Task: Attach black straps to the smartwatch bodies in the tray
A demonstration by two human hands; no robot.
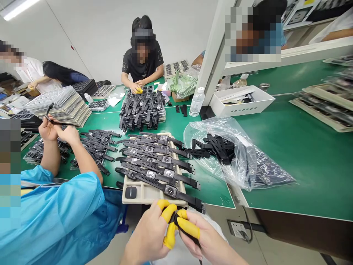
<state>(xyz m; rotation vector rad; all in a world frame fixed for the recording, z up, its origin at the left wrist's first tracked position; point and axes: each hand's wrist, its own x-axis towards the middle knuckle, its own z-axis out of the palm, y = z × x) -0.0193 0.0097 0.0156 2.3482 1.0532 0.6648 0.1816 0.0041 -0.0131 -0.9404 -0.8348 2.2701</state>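
My left hand (150,232) and my right hand (202,235), both with yellow finger cots, pinch a black watch strap (173,218) between them at the bottom centre. The fingers cover much of it, so I cannot tell whether a watch body is attached. Its tail runs down under my right thumb. Just beyond my hands lies a beige tray (154,198) with several smartwatches (171,190) laid in slanting rows, black straps spread and sensor backs up. One square black watch body (131,192) without a strap sits in a front-left compartment of the tray.
Right of the tray, an open plastic bag (248,162) holds loose black straps (220,147). Behind are stacked watch trays (142,110), a bottle (196,102) and a white box (242,101). A co-worker in blue (63,209) handles a strap at left; another person (143,59) works opposite.
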